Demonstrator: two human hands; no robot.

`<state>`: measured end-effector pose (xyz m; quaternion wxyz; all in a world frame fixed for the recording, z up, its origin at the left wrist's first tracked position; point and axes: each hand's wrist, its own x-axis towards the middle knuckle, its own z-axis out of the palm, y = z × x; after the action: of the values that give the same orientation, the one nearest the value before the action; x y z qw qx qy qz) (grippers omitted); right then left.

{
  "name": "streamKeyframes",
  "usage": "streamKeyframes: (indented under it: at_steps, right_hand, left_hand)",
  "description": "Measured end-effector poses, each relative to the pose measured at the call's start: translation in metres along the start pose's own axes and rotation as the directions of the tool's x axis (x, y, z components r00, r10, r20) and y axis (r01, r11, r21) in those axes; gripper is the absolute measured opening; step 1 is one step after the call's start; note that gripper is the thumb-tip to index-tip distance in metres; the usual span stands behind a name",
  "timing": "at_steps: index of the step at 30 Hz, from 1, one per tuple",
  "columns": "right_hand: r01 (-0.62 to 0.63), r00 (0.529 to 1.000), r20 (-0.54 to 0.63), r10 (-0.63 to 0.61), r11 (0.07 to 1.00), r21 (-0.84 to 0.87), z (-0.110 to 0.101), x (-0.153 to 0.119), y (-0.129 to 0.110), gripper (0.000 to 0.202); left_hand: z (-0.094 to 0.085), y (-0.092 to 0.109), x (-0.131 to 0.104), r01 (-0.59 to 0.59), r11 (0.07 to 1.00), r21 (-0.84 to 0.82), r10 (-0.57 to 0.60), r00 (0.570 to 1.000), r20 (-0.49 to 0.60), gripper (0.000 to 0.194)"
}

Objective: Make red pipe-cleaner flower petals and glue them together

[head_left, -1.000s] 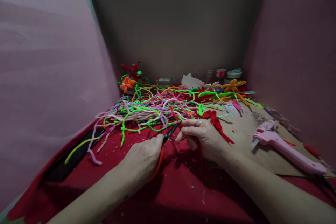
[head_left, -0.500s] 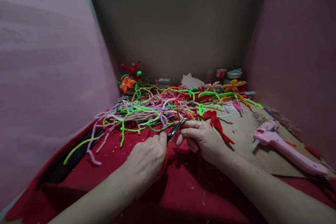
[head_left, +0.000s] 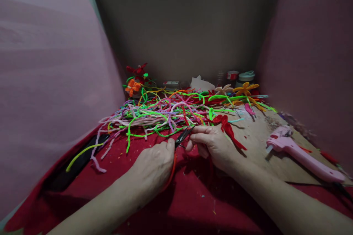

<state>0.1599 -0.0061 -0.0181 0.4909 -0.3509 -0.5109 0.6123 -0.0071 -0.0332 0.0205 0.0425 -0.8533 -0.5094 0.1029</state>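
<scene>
Low in the middle of the head view, my left hand [head_left: 156, 163] is closed around dark-bladed scissors [head_left: 182, 138] with an orange-red handle. The blades point up and right, their tips close to the fingers of my right hand [head_left: 211, 142]. That hand has its fingers bent together around a red fuzzy stem [head_left: 184, 115], which rises above the blade tips; the exact grip is partly hidden. A large heap of coloured fuzzy stems [head_left: 154, 120] lies just beyond both hands. Beside my right wrist is a red fuzzy piece with long petals [head_left: 231, 136].
A pink glue gun [head_left: 303, 158] rests on a brown board [head_left: 256, 147] at the right. A dark flat object [head_left: 74, 169] lies at the left on the red cloth [head_left: 110, 169]. Fuzzy flowers, including an orange one [head_left: 132, 87], and a lidded jar [head_left: 246, 76] stand at the back.
The scissor blades have parted slightly near my right fingertips. The red stem above them has shifted a little to the left. Both hands have stayed in nearly the same place.
</scene>
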Motion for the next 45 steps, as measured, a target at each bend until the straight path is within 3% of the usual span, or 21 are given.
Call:
streamKeyframes:
  at_steps: [7, 12, 15, 17, 19, 21, 24, 25, 27, 30, 34, 36, 40, 45]
  right_hand:
    - [-0.009, 1.000, 0.005, 0.009, 1.000, -0.016, -0.001, 0.000, 0.000, 0.015]
    - [-0.040, 0.999, -0.005, 0.041, 0.995, 0.088, 0.000, 0.001, 0.000, 0.004]
    - [-0.073, 0.997, 0.010, 0.073, 0.984, 0.161, 0.001, 0.001, 0.000, 0.010]
    - [-0.075, 0.997, 0.027, 0.070, 0.973, 0.218, 0.001, 0.001, 0.000, 0.012]
    - [-0.063, 0.997, 0.051, 0.051, 0.963, 0.263, 0.001, 0.001, 0.000, 0.012]
    - [-0.063, 0.996, 0.083, 0.041, 0.955, 0.290, 0.001, 0.001, 0.001, 0.013]
    - [-0.109, 0.989, 0.133, 0.072, 0.949, 0.295, 0.001, -0.001, 0.001, 0.016]
    - [-0.130, 0.984, 0.152, 0.089, 0.948, 0.290, 0.001, -0.001, 0.001, 0.017]
    - [-0.166, 0.976, 0.188, 0.114, 0.943, 0.288, 0.000, -0.001, 0.002, 0.018]
    - [-0.196, 0.968, 0.209, 0.136, 0.934, 0.298, -0.001, -0.001, 0.003, 0.019]
    - [-0.212, 0.973, 0.158, 0.170, 0.927, 0.308, -0.002, 0.001, 0.005, 0.016]
    - [-0.212, 0.975, 0.128, 0.179, 0.922, 0.324, -0.002, 0.002, 0.006, 0.013]
    - [-0.215, 0.974, 0.137, 0.179, 0.921, 0.324, -0.002, 0.003, 0.006, 0.014]
    - [-0.201, 0.978, 0.112, 0.175, 0.933, 0.298, -0.001, 0.002, 0.005, 0.013]
  left_hand:
    - [0.006, -0.003, 0.001, -0.015, 1.000, 0.026, 0.016, 1.000, -0.024, 0.029]
    - [0.006, -0.010, 0.003, 0.003, 1.000, 0.010, -0.003, 1.000, -0.007, 0.031]
    - [0.012, -0.024, 0.011, 0.074, 0.990, -0.121, -0.083, 0.994, -0.076, 0.029]
    - [0.015, -0.034, 0.019, 0.086, 0.930, -0.358, -0.162, 0.968, -0.190, 0.026]
    - [0.014, -0.038, 0.028, 0.017, 0.718, -0.695, -0.275, 0.925, -0.262, 0.022]
    - [0.008, -0.034, 0.036, -0.138, 0.379, -0.915, -0.311, 0.913, -0.266, 0.024]
    - [-0.004, -0.020, 0.045, -0.211, -0.114, -0.971, -0.288, 0.942, -0.171, 0.026]
    - [-0.007, -0.015, 0.048, -0.209, -0.222, -0.952, -0.282, 0.949, -0.143, 0.026]
    - [-0.012, -0.009, 0.053, -0.217, -0.329, -0.919, -0.285, 0.951, -0.122, 0.025]
    - [-0.016, -0.009, 0.062, -0.285, -0.316, -0.905, -0.366, 0.917, -0.161, 0.025]
    - [-0.018, -0.021, 0.071, -0.450, -0.164, -0.878, -0.538, 0.787, -0.302, 0.030]
    - [-0.016, -0.027, 0.073, -0.488, -0.100, -0.867, -0.561, 0.747, -0.356, 0.031]
    - [-0.010, -0.033, 0.075, -0.507, -0.036, -0.861, -0.579, 0.713, -0.396, 0.020]
    - [-0.006, -0.036, 0.077, -0.507, -0.038, -0.861, -0.606, 0.697, -0.383, 0.018]
